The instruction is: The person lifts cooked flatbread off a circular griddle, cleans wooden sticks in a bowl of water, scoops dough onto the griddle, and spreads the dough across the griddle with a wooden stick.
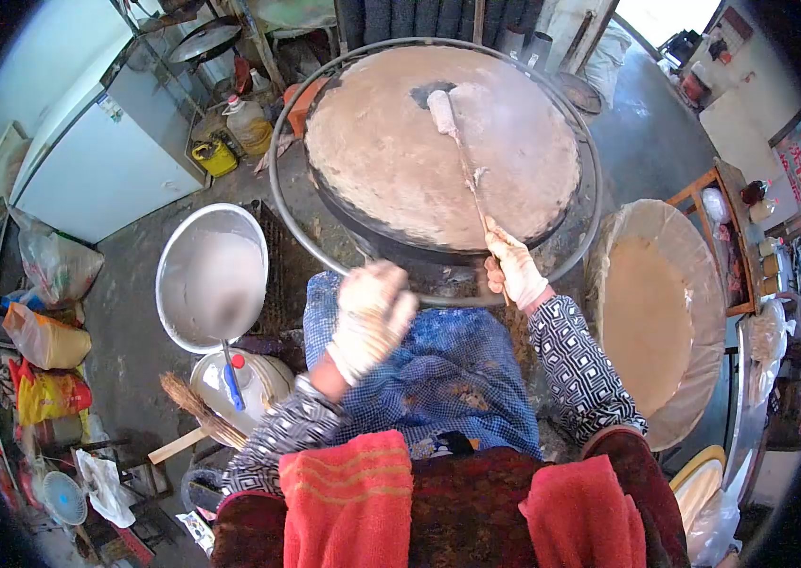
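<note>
My right hand (514, 269), in a whitish glove, is closed around the lower end of a long thin stick (469, 180). The stick's far end is a thick pale head (441, 112), which rests on a large round griddle (372, 142). A thin tan layer covers most of the griddle, with a dark patch beside the stick's head. My left hand (372, 317), also gloved, is smeared by motion over a blue checked cloth (429, 364), close to the griddle's near side. Its fingers look bent, but whether they hold anything cannot be made out.
A metal ring (279, 189) surrounds the griddle. On the left stand a large metal basin (166, 284), a white bucket (273, 374) and a straw brush (197, 402). To the right is a wide plastic-lined tub (703, 350) of tan material. A white chest-like appliance (102, 170) stands further back.
</note>
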Motion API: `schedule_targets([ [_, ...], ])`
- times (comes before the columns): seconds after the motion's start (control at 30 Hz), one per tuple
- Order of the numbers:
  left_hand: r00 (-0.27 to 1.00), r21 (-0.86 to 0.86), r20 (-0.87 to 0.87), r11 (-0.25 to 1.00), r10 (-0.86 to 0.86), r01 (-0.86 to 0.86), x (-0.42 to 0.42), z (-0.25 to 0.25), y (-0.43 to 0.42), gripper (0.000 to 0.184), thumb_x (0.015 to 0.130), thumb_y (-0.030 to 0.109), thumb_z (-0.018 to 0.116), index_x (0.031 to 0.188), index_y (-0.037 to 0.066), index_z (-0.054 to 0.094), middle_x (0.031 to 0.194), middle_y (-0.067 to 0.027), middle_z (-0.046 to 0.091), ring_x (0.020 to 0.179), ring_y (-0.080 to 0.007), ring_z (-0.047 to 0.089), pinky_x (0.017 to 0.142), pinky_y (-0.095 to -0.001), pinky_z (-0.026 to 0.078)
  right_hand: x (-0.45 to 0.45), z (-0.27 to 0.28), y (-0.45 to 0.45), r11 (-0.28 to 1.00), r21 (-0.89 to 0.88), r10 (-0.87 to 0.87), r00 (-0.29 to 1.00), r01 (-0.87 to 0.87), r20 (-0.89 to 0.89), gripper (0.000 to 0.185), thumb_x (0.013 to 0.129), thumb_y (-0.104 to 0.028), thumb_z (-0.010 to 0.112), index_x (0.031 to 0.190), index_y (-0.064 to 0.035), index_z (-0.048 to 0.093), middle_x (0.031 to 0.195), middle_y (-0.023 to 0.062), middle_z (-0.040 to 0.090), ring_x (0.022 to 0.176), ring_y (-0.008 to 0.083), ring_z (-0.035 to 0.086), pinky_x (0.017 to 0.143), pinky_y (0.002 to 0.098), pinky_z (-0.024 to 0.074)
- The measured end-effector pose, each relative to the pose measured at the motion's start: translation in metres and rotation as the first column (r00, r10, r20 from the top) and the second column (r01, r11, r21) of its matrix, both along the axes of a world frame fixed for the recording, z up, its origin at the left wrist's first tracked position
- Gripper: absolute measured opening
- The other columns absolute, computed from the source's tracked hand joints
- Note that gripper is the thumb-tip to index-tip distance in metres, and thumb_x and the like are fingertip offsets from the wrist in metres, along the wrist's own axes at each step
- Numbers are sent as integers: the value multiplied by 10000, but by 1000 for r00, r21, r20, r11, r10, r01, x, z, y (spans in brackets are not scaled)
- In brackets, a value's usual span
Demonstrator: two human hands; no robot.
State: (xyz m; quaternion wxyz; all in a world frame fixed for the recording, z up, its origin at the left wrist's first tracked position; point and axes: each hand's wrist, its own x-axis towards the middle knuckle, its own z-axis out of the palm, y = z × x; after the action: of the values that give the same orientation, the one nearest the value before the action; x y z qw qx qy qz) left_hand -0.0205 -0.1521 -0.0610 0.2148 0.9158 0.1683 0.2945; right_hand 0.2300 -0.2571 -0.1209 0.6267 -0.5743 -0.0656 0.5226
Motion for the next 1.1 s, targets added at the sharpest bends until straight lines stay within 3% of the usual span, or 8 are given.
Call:
schedule_targets([
  [0.13, 950, 54, 210, 967, 231, -247, -30, -31, 80, 186, 832, 122, 677, 983, 24, 632, 941, -175, 646, 894, -372, 625, 810, -437, 509, -12, 0, 10, 1000, 22, 3, 1000, -3, -31, 364, 949, -299, 597, 1305, -278, 524, 616, 19, 458, 406, 95, 362, 378, 274, 309],
  [0.3, 923, 68, -77, 925, 377, -373, -68, -31, 121, 210, 866, 148, 645, 1018, 4, 621, 988, -190, 630, 900, -373, 611, 808, -420, 504, -3, -9, 15, 988, 157, 45, 961, -2, -273, 363, 941, -296, 605, 1296, -286, 528, 606, -4, 455, 401, 82, 355, 365, 258, 287],
  [0.5, 809, 290, -358, 879, 466, -378, -80, -72, 152, 512, 916, 337, 562, 1339, 60, 483, 1401, -179, 460, 1313, -366, 393, 1078, -486, 309, -25, 1, -6, 952, 124, -273, 960, 279, -64, 353, 963, -317, 578, 1309, -287, 516, 557, -29, 427, 378, 72, 331, 356, 247, 278],
  [0.63, 790, 500, -369, 821, 490, -276, -62, -88, 188, 543, 917, 402, 532, 1356, 88, 485, 1421, -148, 457, 1363, -339, 342, 1117, -520, 235, -32, -3, -23, 999, 26, -40, 999, 40, 12, 460, 961, -309, 585, 1403, -295, 456, 560, -27, 440, 377, 74, 343, 356, 261, 296],
  [0.77, 607, 419, -750, 899, 265, 126, -30, -83, 159, 400, 868, 402, 552, 1110, 94, 635, 1187, -158, 592, 1280, -310, 443, 1141, -473, 208, -33, 2, -30, 1000, 28, 9, 998, -7, -64, 397, 958, -271, 597, 1344, -211, 524, 546, 5, 454, 360, 103, 377, 344, 276, 330],
  [0.97, 715, 187, -680, 982, 160, -42, 27, -67, 17, 366, 803, 433, 626, 911, 87, 674, 853, -117, 661, 885, -304, 613, 988, -464, 370, -42, -4, -18, 999, 30, 39, 998, -37, -45, 403, 948, -277, 605, 1335, -190, 533, 563, 15, 470, 359, 104, 387, 337, 277, 339],
  [1.03, 755, 169, -643, 985, 132, -28, 47, -71, -28, 408, 806, 434, 638, 985, 68, 654, 969, -151, 651, 988, -305, 599, 1002, -470, 362, -39, -7, -16, 998, 19, 67, 998, -67, -14, 402, 936, -268, 608, 1330, -268, 533, 585, -23, 469, 384, 71, 364, 352, 243, 307],
  [1.1, 974, 273, -226, 959, -8, 72, 40, -90, -58, 466, 803, 413, 661, 1087, 46, 613, 1125, -180, 609, 1108, -315, 556, 1015, -476, 357, -27, 0, -21, 997, 69, 34, 999, -33, -12, 404, 937, -259, 608, 1334, -253, 537, 581, -25, 469, 385, 67, 357, 355, 236, 300],
])
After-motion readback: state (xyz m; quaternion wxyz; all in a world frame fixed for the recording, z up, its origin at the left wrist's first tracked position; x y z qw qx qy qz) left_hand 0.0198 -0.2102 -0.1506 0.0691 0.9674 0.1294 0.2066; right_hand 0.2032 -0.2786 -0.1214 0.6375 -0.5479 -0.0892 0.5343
